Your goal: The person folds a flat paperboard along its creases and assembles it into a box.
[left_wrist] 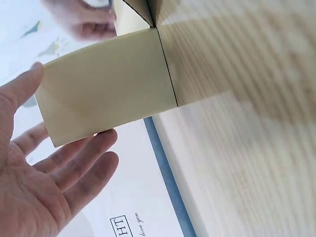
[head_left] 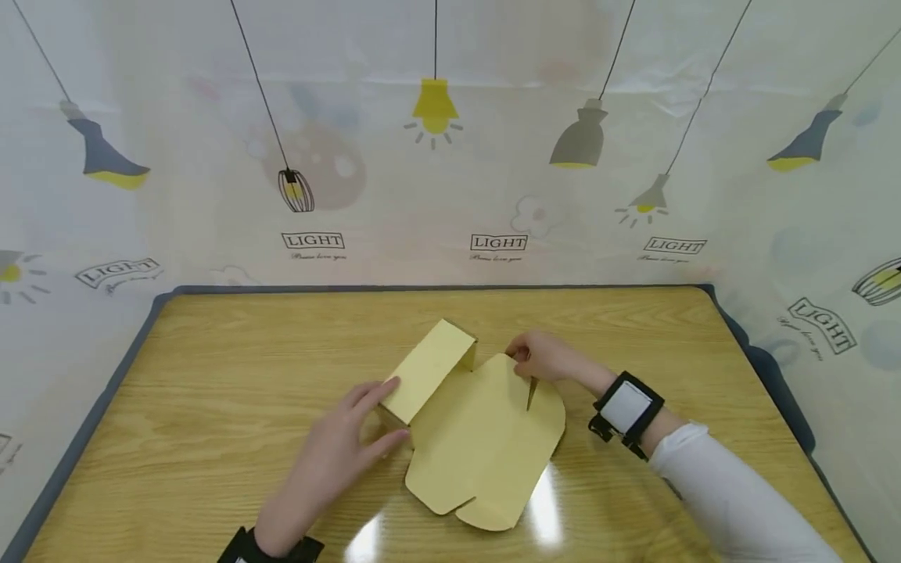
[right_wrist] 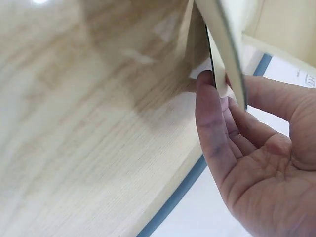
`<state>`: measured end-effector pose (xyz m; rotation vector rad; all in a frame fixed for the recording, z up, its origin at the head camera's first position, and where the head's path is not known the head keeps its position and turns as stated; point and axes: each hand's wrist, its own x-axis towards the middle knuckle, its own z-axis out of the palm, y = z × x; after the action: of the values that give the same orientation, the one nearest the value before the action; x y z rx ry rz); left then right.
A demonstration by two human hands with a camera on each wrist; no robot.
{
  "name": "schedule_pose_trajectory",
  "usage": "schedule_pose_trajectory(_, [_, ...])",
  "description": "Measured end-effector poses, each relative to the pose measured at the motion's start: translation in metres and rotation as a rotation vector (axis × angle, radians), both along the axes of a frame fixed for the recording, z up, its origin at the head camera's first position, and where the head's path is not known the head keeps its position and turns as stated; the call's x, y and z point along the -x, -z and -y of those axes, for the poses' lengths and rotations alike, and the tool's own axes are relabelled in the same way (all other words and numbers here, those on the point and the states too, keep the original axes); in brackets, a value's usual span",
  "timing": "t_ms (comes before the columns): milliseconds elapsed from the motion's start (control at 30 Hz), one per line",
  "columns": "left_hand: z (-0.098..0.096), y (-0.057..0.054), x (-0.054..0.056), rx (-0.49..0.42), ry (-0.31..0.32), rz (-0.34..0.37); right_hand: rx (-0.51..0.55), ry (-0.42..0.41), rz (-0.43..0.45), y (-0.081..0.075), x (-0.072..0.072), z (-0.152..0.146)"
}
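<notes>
A pale yellow cardboard box (head_left: 486,438), partly folded, lies on the wooden table. Its far left side is folded up into a raised rectangular section (head_left: 431,367), while the rest spreads flat with rounded, slit flaps. My left hand (head_left: 338,446) holds the near end of that raised section, fingers at its upper edge and thumb low by the corner. In the left wrist view the end panel (left_wrist: 106,91) stands between thumb and fingers. My right hand (head_left: 545,356) pinches a flap (right_wrist: 217,64) at the right edge between thumb and fingers. A slit beside it gapes open.
The wooden table (head_left: 246,352) has a dark blue-grey edging (head_left: 436,288). Behind it hangs a pale cloth (head_left: 394,180) printed with lamps and "LIGHT" labels. Black straps with devices (head_left: 626,410) sit on both wrists.
</notes>
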<state>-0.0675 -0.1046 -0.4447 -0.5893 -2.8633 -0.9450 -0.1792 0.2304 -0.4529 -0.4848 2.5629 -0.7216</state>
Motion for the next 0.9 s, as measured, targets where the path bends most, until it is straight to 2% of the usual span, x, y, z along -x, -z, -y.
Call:
schedule_pose_trajectory(133, [-0.003,0.0,-0.007,-0.002,0.0,-0.018,0.011,0.004,-0.001,-0.001,0.01,0.0])
schedule_pose_trajectory(200, [-0.003,-0.001,-0.008,-0.009,0.004,-0.004,0.033,0.003,-0.002,-0.001,0.012,-0.001])
schedule_pose_trajectory(300, [0.0,-0.005,-0.005,-0.043,0.01,0.048,0.083,0.035,-0.019,0.001,0.011,-0.003])
schedule_pose_trajectory(400, [0.004,-0.014,0.002,-0.09,0.016,0.099,0.151,0.117,-0.025,0.003,0.001,-0.011])
schedule_pose_trajectory(500, [0.002,-0.025,0.013,-0.12,0.052,0.107,0.215,0.24,-0.004,0.004,-0.02,-0.029])
schedule_pose_trajectory(633, [-0.001,-0.038,0.029,-0.081,0.103,0.078,0.272,0.365,0.03,0.002,-0.06,-0.049])
schedule_pose_trajectory(800, [-0.003,-0.044,0.049,0.006,0.155,0.107,0.378,0.441,0.129,0.007,-0.107,-0.062])
schedule_pose_trajectory(900, [-0.006,-0.044,0.063,0.027,0.176,0.168,0.494,0.47,0.209,0.014,-0.13,-0.063])
